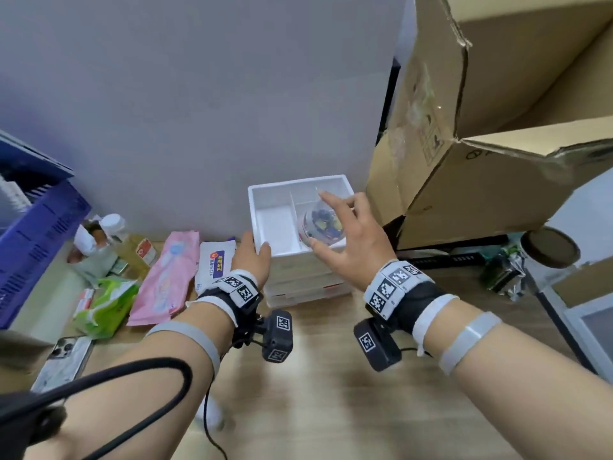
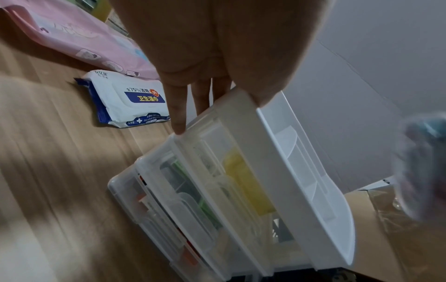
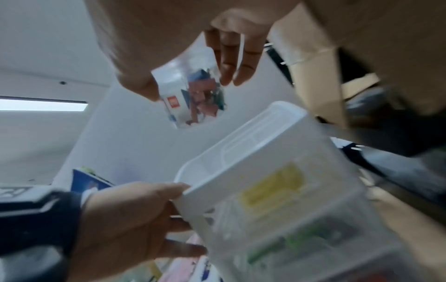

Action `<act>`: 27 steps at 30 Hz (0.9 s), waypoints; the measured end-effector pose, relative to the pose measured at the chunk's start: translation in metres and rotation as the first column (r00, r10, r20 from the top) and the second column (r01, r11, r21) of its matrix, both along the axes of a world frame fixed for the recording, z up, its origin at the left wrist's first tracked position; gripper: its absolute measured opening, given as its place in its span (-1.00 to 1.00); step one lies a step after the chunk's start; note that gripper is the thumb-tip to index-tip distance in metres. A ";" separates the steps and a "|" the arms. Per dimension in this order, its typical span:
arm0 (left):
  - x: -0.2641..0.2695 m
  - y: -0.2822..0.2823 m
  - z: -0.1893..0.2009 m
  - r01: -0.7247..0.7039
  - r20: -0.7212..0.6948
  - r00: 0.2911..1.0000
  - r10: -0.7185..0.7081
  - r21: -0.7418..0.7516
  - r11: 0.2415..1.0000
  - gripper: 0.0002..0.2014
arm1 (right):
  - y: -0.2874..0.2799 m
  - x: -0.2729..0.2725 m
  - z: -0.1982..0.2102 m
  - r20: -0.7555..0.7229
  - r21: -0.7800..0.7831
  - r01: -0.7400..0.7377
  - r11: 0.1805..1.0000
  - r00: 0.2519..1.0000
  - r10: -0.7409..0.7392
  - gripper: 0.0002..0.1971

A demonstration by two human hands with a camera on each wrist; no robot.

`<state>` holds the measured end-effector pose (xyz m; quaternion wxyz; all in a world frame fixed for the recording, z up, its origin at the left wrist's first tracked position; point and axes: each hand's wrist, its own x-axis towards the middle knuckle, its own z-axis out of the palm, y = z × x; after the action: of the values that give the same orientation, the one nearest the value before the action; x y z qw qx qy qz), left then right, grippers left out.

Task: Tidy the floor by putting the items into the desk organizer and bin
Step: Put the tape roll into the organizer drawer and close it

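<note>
Going into the organizer (image 1: 265,194): clip tub (image 1: 320,224), right hand (image 1: 351,240) pinching it; left hand (image 1: 253,257) gripping the rim. Wipes (image 1: 212,263), tissue packs (image 1: 162,280) lying unsorted.
</note>
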<state>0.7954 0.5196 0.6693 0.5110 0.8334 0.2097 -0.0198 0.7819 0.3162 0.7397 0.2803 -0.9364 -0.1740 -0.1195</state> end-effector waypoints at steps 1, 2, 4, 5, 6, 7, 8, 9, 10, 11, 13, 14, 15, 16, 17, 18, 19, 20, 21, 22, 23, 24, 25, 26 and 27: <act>0.000 0.001 0.002 0.009 -0.005 1.000 -0.009 -0.069 0.998 -0.73 | 0.014 0.009 0.004 -0.009 -0.016 -0.025 1.000 1.000 0.025 -0.26; 0.001 0.004 0.003 0.014 -0.014 1.000 -0.016 -0.141 0.990 -0.75 | 0.028 0.019 0.006 -0.021 -0.037 -0.049 0.998 0.999 0.048 -0.27; 0.003 0.009 0.002 0.026 -0.021 0.999 -0.031 -0.228 0.973 -0.72 | 0.053 0.039 0.005 -0.070 -0.100 -0.073 0.992 0.995 0.067 -0.28; 0.005 0.011 0.000 0.035 -0.020 0.999 -0.042 -0.248 0.968 -0.69 | 0.063 0.049 0.003 -0.098 -0.146 -0.073 0.987 0.993 0.059 -0.29; 0.005 0.014 -0.002 0.039 -0.011 0.999 -0.043 -0.273 0.961 -0.67 | 0.073 0.058 0.001 -0.121 -0.201 -0.072 0.977 0.991 0.048 -0.30; 0.006 0.017 -0.003 0.041 -0.007 0.999 -0.045 -0.304 0.952 -0.66 | 0.081 0.066 -0.001 -0.136 -0.257 -0.069 0.964 0.990 0.034 -0.31; 0.007 0.019 -0.005 0.046 -0.003 0.999 -0.050 -0.335 0.941 -0.64 | 0.087 0.073 -0.003 -0.145 -0.295 -0.059 0.954 0.989 0.016 -0.32; 0.008 0.022 -0.006 0.059 -0.006 0.998 -0.066 -0.363 0.930 -0.61 | 0.091 0.081 -0.005 -0.155 -0.312 -0.047 0.949 0.988 -0.002 -0.32; 0.010 0.026 -0.008 0.071 -0.008 0.997 -0.080 -0.390 0.918 -0.59 | 0.096 0.088 -0.008 -0.157 -0.314 -0.034 0.949 0.987 -0.016 -0.32; 0.012 0.029 -0.008 0.076 -0.017 0.996 -0.091 -0.410 0.909 -0.57 | 0.099 0.093 -0.011 -0.162 -0.323 -0.020 0.946 0.986 -0.035 -0.32; 0.014 0.033 -0.009 0.094 -0.023 0.993 -0.116 -0.436 0.895 -0.58 | 0.102 0.102 -0.017 -0.147 -0.377 0.014 0.926 0.986 -0.074 -0.36; 0.016 0.035 -0.010 0.100 -0.019 0.992 -0.121 -0.445 0.890 -0.60 | 0.104 0.105 -0.021 -0.130 -0.412 0.027 0.911 0.988 -0.087 -0.37; 0.017 0.036 -0.010 0.104 -0.018 0.992 -0.125 -0.447 0.888 -0.61 | 0.105 0.107 -0.023 -0.123 -0.443 0.038 0.896 0.987 -0.103 -0.39; 0.019 0.036 -0.011 0.112 -0.009 0.991 -0.131 -0.455 0.883 -0.62 | 0.106 0.109 -0.026 -0.115 -0.459 0.051 0.887 0.987 -0.116 -0.39; 0.021 0.037 -0.012 0.119 -0.004 0.991 -0.136 -0.463 0.878 -0.62 | 0.106 0.109 -0.027 -0.122 -0.470 0.061 0.881 0.984 -0.133 -0.39; 0.023 0.038 -0.012 0.122 0.003 0.991 -0.136 -0.467 0.876 -0.62 | 0.105 0.109 -0.028 -0.117 -0.477 0.065 0.876 0.984 -0.137 -0.37; 0.026 0.040 -0.014 0.120 0.001 0.991 -0.135 -0.471 0.874 -0.61 | 0.105 0.108 -0.026 -0.129 -0.492 0.066 0.868 0.981 -0.147 -0.36; 0.029 0.041 -0.015 0.114 0.001 0.992 -0.129 -0.471 0.874 -0.59 | 0.104 0.106 -0.026 -0.133 -0.504 0.064 0.861 0.980 -0.151 -0.34; 0.031 0.042 -0.016 0.105 -0.005 0.993 -0.121 -0.468 0.878 -0.56 | 0.102 0.101 -0.024 -0.140 -0.503 0.070 0.861 0.977 -0.161 -0.32; 0.033 0.043 -0.015 0.097 -0.006 0.994 -0.113 -0.465 0.880 -0.52 | 0.100 0.095 -0.022 -0.134 -0.481 0.081 0.873 0.977 -0.164 -0.31; 0.034 0.044 -0.014 0.090 -0.007 0.994 -0.105 -0.460 0.883 -0.48 | 0.098 0.088 -0.018 -0.134 -0.434 0.083 0.897 0.979 -0.156 -0.31; 0.036 0.045 -0.015 0.088 -0.003 0.995 -0.100 -0.462 0.883 -0.45 | 0.094 0.081 -0.014 -0.133 -0.370 0.073 0.926 0.982 -0.131 -0.32; 0.035 0.047 -0.017 0.079 -0.013 0.995 -0.097 -0.472 0.878 -0.43 | 0.089 0.071 -0.009 -0.170 -0.300 0.035 0.953 0.981 -0.089 -0.32; 0.033 0.047 -0.015 0.084 -0.013 0.994 -0.104 -0.493 0.866 -0.41 | 0.083 0.059 0.000 -0.211 -0.230 -0.025 0.973 0.977 -0.025 -0.32; 0.032 0.049 -0.012 0.089 -0.023 0.993 -0.117 -0.503 0.859 -0.40 | 0.080 0.046 0.012 -0.280 -0.158 -0.098 0.983 0.959 0.051 -0.32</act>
<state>0.8273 0.5683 0.6570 0.7023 0.6812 0.1660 -0.1228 0.8275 0.3957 0.7521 0.2252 -0.9571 -0.1782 0.0377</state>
